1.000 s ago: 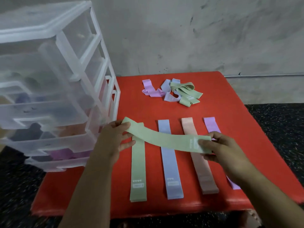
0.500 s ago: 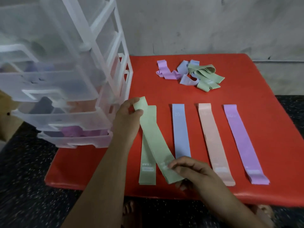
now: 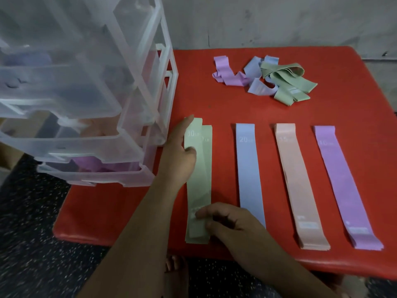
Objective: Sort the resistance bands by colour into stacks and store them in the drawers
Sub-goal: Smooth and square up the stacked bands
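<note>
On the red table [image 3: 133, 214] lie four flat rows of bands: a green stack [image 3: 198, 186], a blue band [image 3: 249, 173], a pink stack [image 3: 298, 183] and a purple stack [image 3: 343, 186]. My left hand [image 3: 178, 155] grips the far end of the top green band, thumb on top. My right hand [image 3: 227, 220] pinches its near end over the green stack. The top band sits slightly askew on the one beneath. A loose pile of purple, blue and green bands [image 3: 268, 79] lies at the table's far side.
A clear plastic drawer unit [image 3: 86, 100] stands on the table's left part, its drawers holding blue, pink and purple bands. A grey wall [image 3: 279, 20] rises behind the table. Speckled dark floor [image 3: 32, 244] surrounds it, and a bare foot [image 3: 174, 265] shows below the near edge.
The green band, first stretched crosswise between both hands, has been swung lengthwise and lowered onto the green stack. The camera has moved closer and tilted down.
</note>
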